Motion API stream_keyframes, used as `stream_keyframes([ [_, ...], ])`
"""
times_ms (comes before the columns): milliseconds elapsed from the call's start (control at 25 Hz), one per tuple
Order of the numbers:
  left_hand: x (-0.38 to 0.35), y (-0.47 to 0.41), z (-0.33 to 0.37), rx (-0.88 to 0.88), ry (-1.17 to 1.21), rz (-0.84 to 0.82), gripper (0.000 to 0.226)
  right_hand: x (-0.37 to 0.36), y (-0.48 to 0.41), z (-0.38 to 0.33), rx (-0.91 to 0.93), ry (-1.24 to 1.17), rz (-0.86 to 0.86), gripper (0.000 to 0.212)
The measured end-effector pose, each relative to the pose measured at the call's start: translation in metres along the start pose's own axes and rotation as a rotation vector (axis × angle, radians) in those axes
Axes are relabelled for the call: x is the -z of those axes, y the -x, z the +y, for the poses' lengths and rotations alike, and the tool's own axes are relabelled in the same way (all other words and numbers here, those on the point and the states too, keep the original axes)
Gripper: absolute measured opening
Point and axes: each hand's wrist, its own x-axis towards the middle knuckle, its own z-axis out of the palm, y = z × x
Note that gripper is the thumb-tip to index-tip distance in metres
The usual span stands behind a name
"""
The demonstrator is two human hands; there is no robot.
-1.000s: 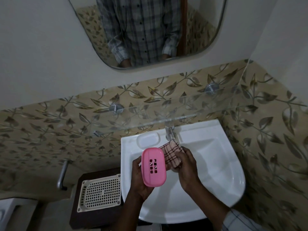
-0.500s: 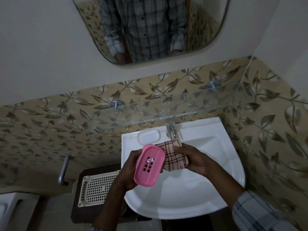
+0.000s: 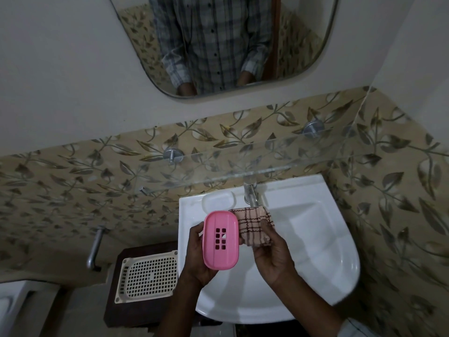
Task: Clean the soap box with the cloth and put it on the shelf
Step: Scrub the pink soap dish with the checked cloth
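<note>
A pink soap box (image 3: 220, 240) with a grid of drain holes is held upright over the white sink (image 3: 323, 242), its slotted face towards me. My left hand (image 3: 194, 261) grips it from the left and below. My right hand (image 3: 272, 251) holds a peach checked cloth (image 3: 254, 226) just to the right of the box, the cloth touching the box's right edge. A clear glass shelf (image 3: 218, 170) runs along the tiled wall above the sink on two round metal mounts.
A chrome tap (image 3: 250, 190) stands at the sink's back edge beside a moulded soap recess (image 3: 218, 201). A cream perforated tray (image 3: 148, 277) lies on a dark stand left of the sink. A metal bar (image 3: 96, 246) juts from the left wall. A mirror (image 3: 218, 45) hangs above.
The soap box has turned from tilted to upright in my left hand. My right hand with the cloth has drawn closer to the box's right side.
</note>
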Motion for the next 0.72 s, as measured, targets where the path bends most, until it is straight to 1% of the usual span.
stream_keyframes([
  [80,0.000,-0.002,-0.004,-0.008,-0.006,0.005,0.062,0.001,0.005,0.007,0.067,-0.069,0.015,0.049],
  [120,0.001,-0.002,-0.006,-0.004,-0.013,0.017,0.061,0.001,0.007,0.009,0.091,-0.027,0.019,0.044],
  [160,0.001,-0.001,-0.008,0.007,-0.024,0.026,0.061,0.000,0.007,0.010,0.113,0.074,0.048,0.039],
  [240,-0.002,0.001,-0.008,0.033,-0.049,0.028,0.061,-0.003,0.000,0.006,0.163,0.307,0.210,0.036],
  [280,-0.003,0.001,-0.006,0.043,-0.063,0.024,0.062,-0.004,-0.006,0.001,0.200,0.358,0.279,0.037],
  [320,-0.005,0.001,-0.001,0.050,-0.082,0.027,0.064,-0.005,-0.013,-0.007,0.242,0.359,0.315,0.039],
  [360,-0.007,0.002,0.006,0.060,-0.095,0.034,0.066,-0.006,-0.019,-0.019,0.289,0.360,0.317,0.040],
  [400,-0.010,0.002,0.014,0.078,-0.101,0.039,0.066,-0.008,-0.023,-0.031,0.352,0.422,0.275,0.040],
  [440,-0.013,0.003,0.022,0.099,-0.104,0.037,0.066,-0.011,-0.026,-0.042,0.432,0.579,0.199,0.039],
  [480,-0.015,0.003,0.028,0.118,-0.102,0.031,0.065,-0.014,-0.029,-0.052,0.549,0.818,0.097,0.037],
  [560,-0.018,-0.001,0.034,0.145,-0.094,0.036,0.063,-0.021,-0.028,-0.061,0.891,1.333,-0.179,0.038],
  [600,-0.020,-0.003,0.035,0.155,-0.090,0.039,0.062,-0.022,-0.027,-0.060,1.054,1.511,-0.359,0.039],
  [640,-0.024,-0.004,0.035,0.165,-0.084,0.036,0.060,-0.022,-0.024,-0.057,1.144,1.641,-0.559,0.038],
  [680,-0.027,-0.005,0.035,0.177,-0.072,0.029,0.058,-0.019,-0.020,-0.052,1.168,1.753,-0.767,0.037],
  [720,-0.028,-0.006,0.035,0.197,-0.067,0.019,0.057,-0.016,-0.015,-0.047,1.120,1.852,-0.937,0.038],
])
